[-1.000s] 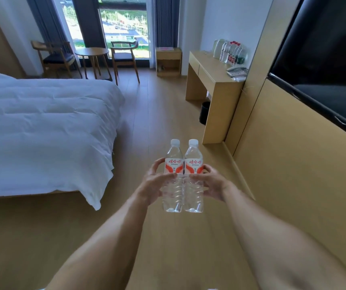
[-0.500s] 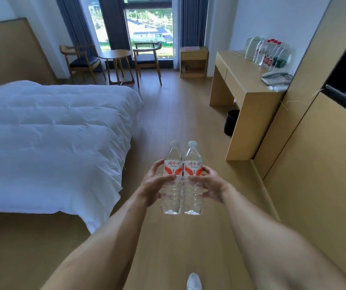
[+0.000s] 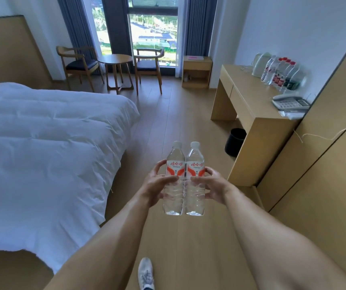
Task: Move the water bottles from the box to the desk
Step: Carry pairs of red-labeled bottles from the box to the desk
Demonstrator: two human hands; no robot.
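Two clear water bottles with white caps and red-and-white labels stand upright side by side in front of me, held above the floor. My left hand (image 3: 156, 184) grips the left bottle (image 3: 174, 162), and my right hand (image 3: 212, 185) grips the right bottle (image 3: 195, 162). The wooden desk (image 3: 245, 95) stands ahead on the right against the wall. Several water bottles (image 3: 280, 74) line its back edge beside a white kettle (image 3: 259, 63). The box is not in view.
A white bed (image 3: 48, 147) fills the left side. A black bin (image 3: 234, 141) sits under the desk, and a telephone (image 3: 289, 102) lies on its near end. Two chairs and a round table (image 3: 117, 68) stand by the window. Wood-panelled wall on the right.
I have walked forward along the floor; the desk is nearer and larger. Both hands keep the same hold on the two bottles. My shoe has come into view below.
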